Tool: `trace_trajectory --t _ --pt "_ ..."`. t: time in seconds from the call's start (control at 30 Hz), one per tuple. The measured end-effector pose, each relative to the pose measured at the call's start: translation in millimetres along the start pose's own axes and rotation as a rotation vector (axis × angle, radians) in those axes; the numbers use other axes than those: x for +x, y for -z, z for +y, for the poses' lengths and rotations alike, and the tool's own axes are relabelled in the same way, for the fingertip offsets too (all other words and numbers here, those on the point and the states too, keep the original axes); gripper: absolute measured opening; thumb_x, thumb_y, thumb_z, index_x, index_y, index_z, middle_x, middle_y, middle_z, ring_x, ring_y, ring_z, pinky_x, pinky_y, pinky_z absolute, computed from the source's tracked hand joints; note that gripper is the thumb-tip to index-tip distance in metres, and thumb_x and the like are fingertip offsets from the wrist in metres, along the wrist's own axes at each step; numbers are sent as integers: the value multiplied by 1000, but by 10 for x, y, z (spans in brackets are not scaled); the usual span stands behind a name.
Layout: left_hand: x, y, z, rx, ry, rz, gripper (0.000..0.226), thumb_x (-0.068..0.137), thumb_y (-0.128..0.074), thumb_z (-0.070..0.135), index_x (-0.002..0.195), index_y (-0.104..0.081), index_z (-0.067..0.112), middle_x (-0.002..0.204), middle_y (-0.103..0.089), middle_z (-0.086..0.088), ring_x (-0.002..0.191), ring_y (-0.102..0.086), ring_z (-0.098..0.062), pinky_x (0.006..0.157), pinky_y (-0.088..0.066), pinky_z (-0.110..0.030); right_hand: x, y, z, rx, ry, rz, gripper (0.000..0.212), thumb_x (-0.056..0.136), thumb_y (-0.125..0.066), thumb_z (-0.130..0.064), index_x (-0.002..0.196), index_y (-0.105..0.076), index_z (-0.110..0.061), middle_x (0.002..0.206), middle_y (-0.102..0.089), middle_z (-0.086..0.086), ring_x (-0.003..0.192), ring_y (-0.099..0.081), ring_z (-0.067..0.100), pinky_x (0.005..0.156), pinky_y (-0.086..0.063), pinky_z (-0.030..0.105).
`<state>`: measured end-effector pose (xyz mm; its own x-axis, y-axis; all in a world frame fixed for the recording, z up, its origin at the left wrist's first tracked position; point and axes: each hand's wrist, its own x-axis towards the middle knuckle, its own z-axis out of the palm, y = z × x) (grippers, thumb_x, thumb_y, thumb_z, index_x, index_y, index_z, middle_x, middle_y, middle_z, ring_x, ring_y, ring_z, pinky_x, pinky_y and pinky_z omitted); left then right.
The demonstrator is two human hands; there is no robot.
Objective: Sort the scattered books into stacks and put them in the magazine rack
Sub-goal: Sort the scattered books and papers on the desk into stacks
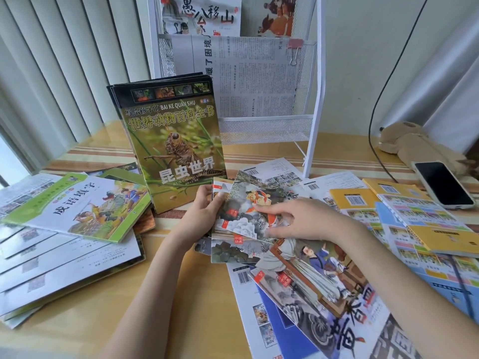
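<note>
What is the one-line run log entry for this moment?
left hand: grips picture books | right hand: fingers on top cover | rack: partly filled

Both forearms are bare from the lower edge of the view up to the wrists, with no sleeve, watch, bracelet or ring showing on either the left hand (204,212) or the right hand (298,220), and the fingernails look short and unpainted.
</note>
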<state>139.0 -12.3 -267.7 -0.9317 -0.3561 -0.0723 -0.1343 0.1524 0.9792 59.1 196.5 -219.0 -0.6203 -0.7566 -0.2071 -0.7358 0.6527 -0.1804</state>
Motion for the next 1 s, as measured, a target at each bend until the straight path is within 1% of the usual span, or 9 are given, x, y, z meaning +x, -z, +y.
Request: trace_trajectory --t 0.07,0.2,0.27,0.37,0.5,0.6,0.77,0.87,1.0 --pt "-1 -12 7 -7 -14 4 20 101 -39 33 115 -41 19 98 -67 -2 77 -66 -9 68 -55 -27 -50 -1 -113 -28 -30 0 61 81 -45 -71 137 -23 -60 68 -48 -10 69 -46 3 54 -30 26" --pt "-13 -22 9 25 -47 22 21 101 -38 32 114 -42 16 96 -62 -8 82 -60 -20 84 -51 -47 -57 -134 -398 -191 -79 52 74 89 -38 -65 149 -21 -25 123 -56 7 115 -52 24 75 -42 34" --pt "-30 -18 14 38 -43 25 20 101 -38 32 114 -42 17 96 -62 -10 82 -60 -22 85 -50 -49 -18 -158 -466 -212 -82 64 73 90 -40 -63 144 -29 -16 111 -59 6 103 -57 26 73 -45 36" --pt "-70 -27 25 43 -30 44 17 102 -38 31 113 -41 19 95 -61 -10 81 -58 -22 75 -51 -40 9 -15 -391 -78 -20 55 63 86 -47 -65 136 -40 -27 71 -42 -12 67 -45 8 54 -34 27" --pt "-70 -19 11 158 -107 103 17 101 -39 34 113 -41 22 97 -69 -10 87 -63 -28 82 -48 -39 6 333 -191 -107 152 -34 70 79 -61 -60 134 -17 -67 57 -38 -3 50 -36 7 50 -28 24" --pt "-70 -20 7 149 -119 93 18 101 -38 33 113 -40 20 98 -69 -16 83 -63 -31 78 -49 -41 79 413 -152 -206 158 -201 85 74 -65 -63 134 -5 -68 56 -37 -3 48 -38 5 51 -28 22" --pt "-57 -49 -6 76 -53 113 14 103 -36 27 110 -42 16 88 -57 6 73 -53 1 55 -41 -6 189 269 -242 -46 35 -204 90 76 -64 -62 144 -7 -53 76 -42 -23 68 -43 -3 59 -30 13" --pt "-24 -41 -19 45 -38 152 22 104 -33 28 108 -46 11 84 -54 5 72 -51 -2 54 -39 -6 210 41 -381 -80 -73 -87 96 78 -53 -71 151 -9 -27 107 -61 -4 85 -51 16 60 -40 21" --pt "3 -25 -25 18 -18 135 31 102 -33 38 108 -47 10 85 -50 8 76 -47 -1 55 -37 -5 255 -99 -690 -184 -299 -83 95 90 -28 -68 141 -23 12 119 -58 25 65 -54 23 45 -37 27"
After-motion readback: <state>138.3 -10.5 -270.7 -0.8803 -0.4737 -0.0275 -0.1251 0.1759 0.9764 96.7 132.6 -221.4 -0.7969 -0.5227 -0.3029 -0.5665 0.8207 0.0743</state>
